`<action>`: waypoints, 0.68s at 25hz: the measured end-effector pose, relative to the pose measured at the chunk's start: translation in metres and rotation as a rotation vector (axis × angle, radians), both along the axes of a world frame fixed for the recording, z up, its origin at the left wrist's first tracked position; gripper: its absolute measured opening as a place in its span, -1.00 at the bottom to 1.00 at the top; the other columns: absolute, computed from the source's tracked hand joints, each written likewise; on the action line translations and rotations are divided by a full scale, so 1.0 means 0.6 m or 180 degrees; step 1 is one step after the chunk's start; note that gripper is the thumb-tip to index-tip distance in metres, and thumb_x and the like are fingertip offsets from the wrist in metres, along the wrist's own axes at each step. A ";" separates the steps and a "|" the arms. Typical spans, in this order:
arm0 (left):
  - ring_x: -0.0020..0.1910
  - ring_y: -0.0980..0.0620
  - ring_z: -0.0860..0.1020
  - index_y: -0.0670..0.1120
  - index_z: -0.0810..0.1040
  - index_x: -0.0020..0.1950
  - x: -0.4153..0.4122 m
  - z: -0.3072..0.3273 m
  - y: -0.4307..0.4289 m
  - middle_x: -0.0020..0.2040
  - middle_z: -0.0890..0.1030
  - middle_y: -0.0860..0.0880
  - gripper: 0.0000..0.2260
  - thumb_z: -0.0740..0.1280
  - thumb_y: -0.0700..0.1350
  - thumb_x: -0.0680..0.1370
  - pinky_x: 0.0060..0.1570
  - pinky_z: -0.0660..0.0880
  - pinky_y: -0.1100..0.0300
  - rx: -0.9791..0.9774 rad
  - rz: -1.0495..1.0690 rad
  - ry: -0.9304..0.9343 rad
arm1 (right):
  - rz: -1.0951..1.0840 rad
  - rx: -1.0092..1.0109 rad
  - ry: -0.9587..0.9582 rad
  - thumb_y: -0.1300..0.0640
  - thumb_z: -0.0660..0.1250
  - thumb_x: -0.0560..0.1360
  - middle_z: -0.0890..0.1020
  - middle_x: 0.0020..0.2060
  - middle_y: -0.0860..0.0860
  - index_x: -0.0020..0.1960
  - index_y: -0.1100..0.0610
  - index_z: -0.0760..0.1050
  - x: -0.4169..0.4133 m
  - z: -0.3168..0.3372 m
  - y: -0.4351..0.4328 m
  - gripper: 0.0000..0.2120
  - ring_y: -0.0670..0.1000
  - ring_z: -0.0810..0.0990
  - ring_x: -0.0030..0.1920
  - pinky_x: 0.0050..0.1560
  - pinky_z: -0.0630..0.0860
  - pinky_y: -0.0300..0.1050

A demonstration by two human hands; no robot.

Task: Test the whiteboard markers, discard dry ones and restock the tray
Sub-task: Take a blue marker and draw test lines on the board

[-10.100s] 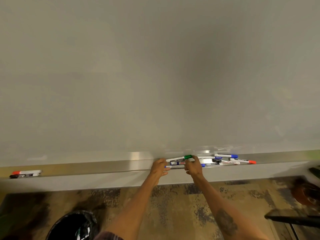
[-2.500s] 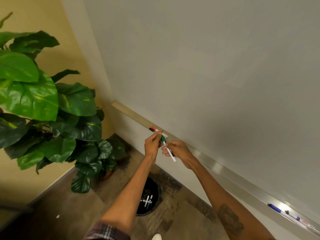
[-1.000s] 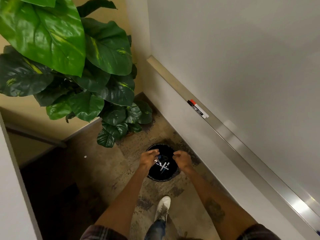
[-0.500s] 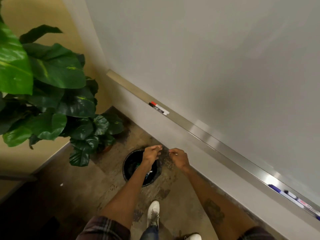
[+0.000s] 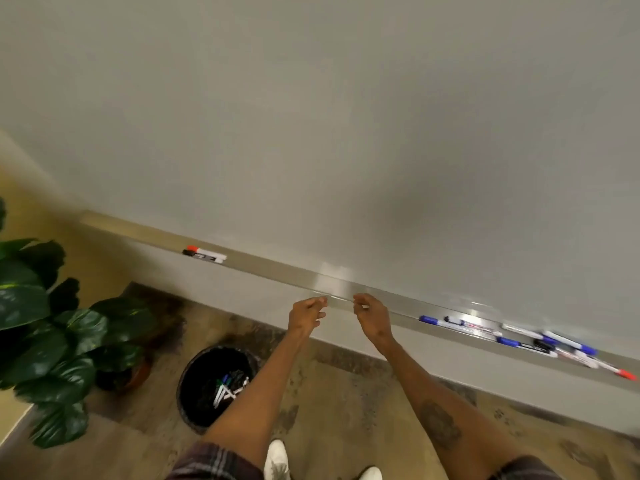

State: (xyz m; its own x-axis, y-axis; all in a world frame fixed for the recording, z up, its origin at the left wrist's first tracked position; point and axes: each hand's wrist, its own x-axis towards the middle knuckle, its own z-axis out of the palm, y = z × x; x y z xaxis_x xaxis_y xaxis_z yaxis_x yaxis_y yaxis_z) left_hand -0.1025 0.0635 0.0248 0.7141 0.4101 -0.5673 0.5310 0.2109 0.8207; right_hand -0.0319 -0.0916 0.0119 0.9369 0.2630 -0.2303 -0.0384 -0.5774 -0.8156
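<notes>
Head camera shows the main hazard on the right of the marker tray point(image 5: 294, 274). A heap of markers point(image 5: 519, 339) with blue, black and red caps lies there, crossed over one another, some close to the front lip. A hasty reach into it could roll one off onto the floor, and it would be easy to pick up a marker without knowing whether it has been tried on the whiteboard point(image 5: 311, 116). Well apart at the tray's left end sits a pair of markers point(image 5: 205, 253), one red-capped and one black-capped. Any new marker laid in the wrong group would blur the sorting. The black waste bin point(image 5: 188, 415), holding discarded markers point(image 5: 229, 389), stands on the floor close to the person's feet, so a sideways step could tip it. Both forearms stretch forward and slightly up. The left hand point(image 5: 306, 315) and right hand point(image 5: 372, 318) hover near each other just in front of a bare stretch of tray, fingers loosely curled. Neither holds anything, as far as the blurred view shows.
</notes>
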 end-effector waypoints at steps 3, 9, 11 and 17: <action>0.06 -0.07 0.63 -0.16 0.61 0.24 0.049 0.002 -0.084 0.18 0.65 -0.07 -0.73 0.33 -0.05 0.62 0.09 0.53 0.10 -0.0050 -0.0287 -0.0047 | -0.0358 -0.0047 -0.0021 0.28 0.26 0.59 0.63 0.15 0.13 0.23 0.23 0.56 0.029 0.006 -0.102 -0.76 0.14 0.59 0.15 0.23 0.50 -0.03; 0.07 -0.03 0.63 -0.13 0.59 0.28 0.117 -0.015 -0.224 0.19 0.63 -0.04 -0.72 0.32 -0.04 0.62 0.03 0.55 0.17 0.0026 -0.0807 -0.0048 | -0.1019 -0.0228 0.0034 0.23 0.25 0.61 0.60 0.22 0.19 0.31 0.25 0.49 0.059 -0.006 -0.278 -0.71 0.19 0.55 0.22 0.23 0.44 -0.03; 0.10 -0.04 0.63 -0.12 0.58 0.27 0.135 -0.021 -0.263 0.17 0.62 -0.04 -0.73 0.30 -0.04 0.63 0.07 0.55 0.15 0.0021 -0.0905 -0.0027 | -0.1279 -0.0304 0.0118 0.22 0.23 0.62 0.56 0.26 0.19 0.34 0.24 0.46 0.065 -0.018 -0.331 -0.69 0.19 0.52 0.26 0.29 0.42 0.02; 0.04 -0.07 0.62 -0.02 0.59 -0.03 0.172 -0.039 -0.358 -0.02 0.59 -0.08 -0.88 0.26 -0.09 0.64 -0.10 0.52 0.16 0.0059 -0.1035 0.0149 | -0.1676 -0.0424 0.0465 0.24 0.27 0.60 0.52 0.28 0.20 0.39 0.25 0.41 0.086 -0.049 -0.432 -0.63 0.20 0.50 0.26 0.30 0.44 0.07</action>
State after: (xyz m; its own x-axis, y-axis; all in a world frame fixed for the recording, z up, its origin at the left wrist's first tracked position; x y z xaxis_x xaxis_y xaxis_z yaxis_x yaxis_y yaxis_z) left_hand 0.0008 -0.1511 0.0015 0.7826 0.1757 -0.5972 0.6053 0.0093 0.7959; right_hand 0.0199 -0.3509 -0.0177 0.8897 -0.2719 -0.3667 -0.4564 -0.5474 -0.7015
